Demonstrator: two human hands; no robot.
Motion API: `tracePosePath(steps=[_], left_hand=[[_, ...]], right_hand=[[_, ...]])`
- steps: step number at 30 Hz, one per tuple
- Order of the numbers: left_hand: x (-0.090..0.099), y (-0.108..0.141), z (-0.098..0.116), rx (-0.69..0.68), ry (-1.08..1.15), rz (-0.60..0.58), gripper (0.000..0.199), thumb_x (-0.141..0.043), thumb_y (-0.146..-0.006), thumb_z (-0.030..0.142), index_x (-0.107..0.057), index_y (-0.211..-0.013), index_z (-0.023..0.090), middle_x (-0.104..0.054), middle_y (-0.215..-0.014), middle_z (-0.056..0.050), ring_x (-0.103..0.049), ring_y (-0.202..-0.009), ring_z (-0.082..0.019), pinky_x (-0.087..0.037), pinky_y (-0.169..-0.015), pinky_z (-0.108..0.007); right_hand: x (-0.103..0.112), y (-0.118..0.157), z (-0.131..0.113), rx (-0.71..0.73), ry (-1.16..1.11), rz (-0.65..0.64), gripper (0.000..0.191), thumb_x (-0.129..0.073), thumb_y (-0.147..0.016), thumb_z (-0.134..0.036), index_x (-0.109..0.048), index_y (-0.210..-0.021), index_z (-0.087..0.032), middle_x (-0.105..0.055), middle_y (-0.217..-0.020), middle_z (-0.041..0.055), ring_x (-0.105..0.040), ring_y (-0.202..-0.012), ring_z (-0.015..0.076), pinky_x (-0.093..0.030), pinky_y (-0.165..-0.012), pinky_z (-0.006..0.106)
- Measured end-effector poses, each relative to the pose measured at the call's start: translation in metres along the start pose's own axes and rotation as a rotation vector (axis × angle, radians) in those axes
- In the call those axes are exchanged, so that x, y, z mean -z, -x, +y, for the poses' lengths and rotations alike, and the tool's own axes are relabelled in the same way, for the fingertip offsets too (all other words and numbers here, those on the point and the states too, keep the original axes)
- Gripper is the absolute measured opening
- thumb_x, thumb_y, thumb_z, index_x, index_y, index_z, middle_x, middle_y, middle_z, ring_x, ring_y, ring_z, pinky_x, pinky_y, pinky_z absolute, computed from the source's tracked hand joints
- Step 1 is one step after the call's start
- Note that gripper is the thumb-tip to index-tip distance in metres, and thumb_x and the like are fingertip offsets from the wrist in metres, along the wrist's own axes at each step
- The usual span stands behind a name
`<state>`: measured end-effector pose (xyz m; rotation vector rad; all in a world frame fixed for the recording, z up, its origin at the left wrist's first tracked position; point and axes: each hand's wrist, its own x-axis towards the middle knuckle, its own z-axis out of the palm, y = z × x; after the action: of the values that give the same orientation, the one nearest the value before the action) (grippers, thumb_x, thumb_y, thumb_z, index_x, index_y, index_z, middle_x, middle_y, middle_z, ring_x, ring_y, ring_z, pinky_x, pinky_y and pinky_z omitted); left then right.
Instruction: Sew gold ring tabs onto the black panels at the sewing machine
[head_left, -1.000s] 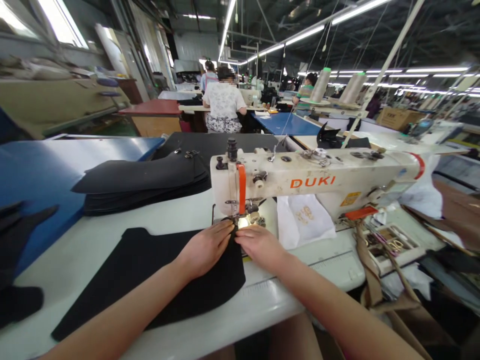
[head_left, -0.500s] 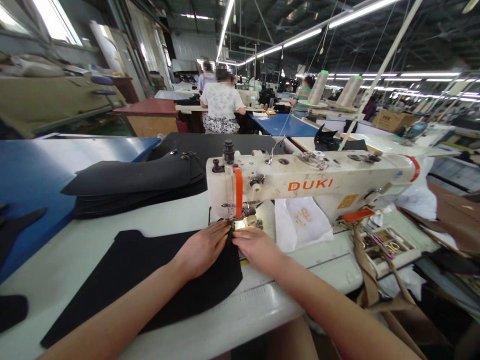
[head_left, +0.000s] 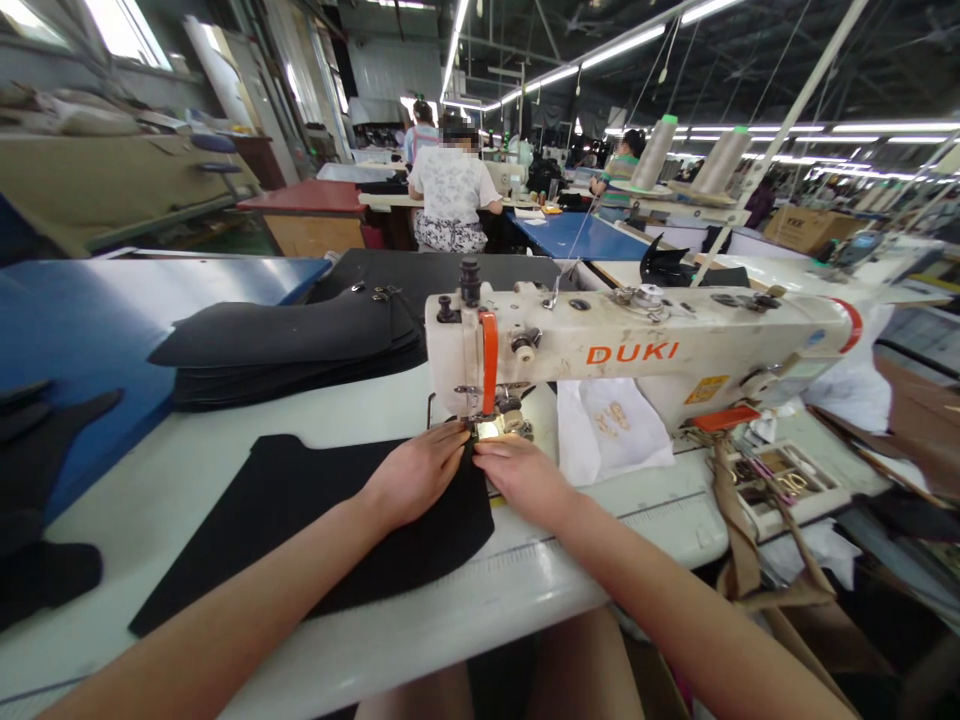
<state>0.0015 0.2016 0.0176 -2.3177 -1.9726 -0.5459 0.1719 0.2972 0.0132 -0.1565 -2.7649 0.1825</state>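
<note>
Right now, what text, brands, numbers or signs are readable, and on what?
"DUKI": orange letters on the sewing machine.
Yellow label on its body: too small to read.
Blue sticker: too small.
Cardboard box: dark lettering, too blurred.
Ruler markings on the table: numbers, if any, too small.

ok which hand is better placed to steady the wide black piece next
Probably the left hand: it rests on the black piece, most of which spreads to its left; the right hand is near the edge.
</note>
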Motion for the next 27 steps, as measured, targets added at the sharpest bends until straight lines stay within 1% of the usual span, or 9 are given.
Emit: tracePosePath(steps=[4,9,13,17,19,20,23,25,27], left_hand=[[0.001,0.005,0.001,-0.006,-0.019,0.017,0.039,-0.029,-0.095,0.027,-0.06,-0.115,0.014,-0.065,-0.12,-0.01,-0.057,-0.116,-0.021,-0.044,-0.103,-0.039],[0.014,0.048,0.017,-0.023,-0.035,0.03,0.035,-0.034,-0.094,0.02,-0.059,-0.116,0.01,-0.062,-0.123,-0.012,-0.056,-0.117,-0.02,-0.046,-0.102,-0.034],[0.024,0.072,0.03,0.019,-0.009,-0.001,0.035,-0.037,-0.093,0.019,-0.056,-0.121,0.013,-0.06,-0.126,-0.01,-0.054,-0.12,-0.018,-0.045,-0.103,-0.033],[0.042,0.077,0.041,0.089,-0.012,0.086,0.041,-0.037,-0.094,0.022,-0.043,-0.134,0.016,-0.045,-0.142,-0.012,-0.041,-0.131,-0.022,-0.04,-0.107,-0.04],[0.052,0.092,0.051,0.138,-0.032,0.121,0.051,-0.042,-0.092,0.028,-0.032,-0.141,0.019,-0.033,-0.149,-0.012,-0.033,-0.135,-0.026,-0.038,-0.107,-0.045],[0.056,0.104,0.055,0.15,-0.041,0.097,0.059,-0.046,-0.09,0.032,-0.026,-0.144,0.022,-0.029,-0.151,-0.011,-0.031,-0.136,-0.028,-0.037,-0.107,-0.048],[0.059,0.157,0.059,0.099,-0.05,-0.137,0.09,-0.065,-0.074,0.042,-0.016,-0.147,0.027,-0.026,-0.151,-0.007,-0.03,-0.136,-0.033,-0.038,-0.106,-0.05],[0.059,0.191,0.052,0.121,-0.05,-0.257,0.086,-0.066,-0.07,0.038,-0.022,-0.145,0.034,-0.032,-0.148,-0.002,-0.04,-0.131,-0.032,-0.042,-0.104,-0.047],[0.069,0.211,0.038,0.267,-0.045,-0.235,0.064,-0.054,-0.078,0.033,-0.035,-0.14,0.038,-0.048,-0.139,0.004,-0.054,-0.119,-0.028,-0.05,-0.097,-0.039]], right_hand=[[0.003,-0.001,-0.003,0.008,0.029,-0.025,0.014,-0.053,-0.089,-0.013,-0.066,-0.096,-0.013,-0.067,-0.106,0.0095,-0.061,-0.1,0.0188,-0.045,-0.093,0.03],[0.004,0.011,-0.035,0.166,0.049,-0.023,0.012,-0.056,-0.088,-0.014,-0.065,-0.096,-0.014,-0.068,-0.104,0.0081,-0.06,-0.102,0.0201,-0.046,-0.094,0.032],[-0.002,0.021,-0.056,0.175,0.003,0.068,0.014,-0.055,-0.088,-0.015,-0.065,-0.099,-0.014,-0.069,-0.103,0.0079,-0.061,-0.101,0.0195,-0.048,-0.092,0.033],[0.0,0.023,-0.058,0.153,-0.036,0.087,0.016,-0.056,-0.088,-0.016,-0.066,-0.1,-0.015,-0.07,-0.103,0.0068,-0.062,-0.099,0.019,-0.048,-0.092,0.033],[0.002,0.023,-0.056,0.136,-0.04,0.074,0.018,-0.055,-0.089,-0.017,-0.066,-0.102,-0.015,-0.07,-0.106,0.007,-0.062,-0.1,0.0188,-0.048,-0.093,0.033],[0.003,0.023,-0.056,0.128,-0.04,0.067,0.019,-0.054,-0.089,-0.018,-0.066,-0.103,-0.015,-0.069,-0.107,0.0071,-0.062,-0.101,0.0186,-0.048,-0.093,0.033],[0.002,0.024,-0.056,0.112,-0.056,0.094,0.019,-0.053,-0.09,-0.018,-0.067,-0.104,-0.016,-0.069,-0.109,0.007,-0.062,-0.102,0.0182,-0.048,-0.093,0.032],[0.001,0.025,-0.057,0.097,-0.086,0.153,0.019,-0.052,-0.09,-0.018,-0.067,-0.102,-0.016,-0.07,-0.108,0.0066,-0.063,-0.1,0.0184,-0.049,-0.092,0.033],[0.001,0.026,-0.059,0.068,-0.123,0.197,0.02,-0.051,-0.091,-0.019,-0.067,-0.103,-0.017,-0.069,-0.108,0.007,-0.063,-0.1,0.019,-0.05,-0.091,0.034]])
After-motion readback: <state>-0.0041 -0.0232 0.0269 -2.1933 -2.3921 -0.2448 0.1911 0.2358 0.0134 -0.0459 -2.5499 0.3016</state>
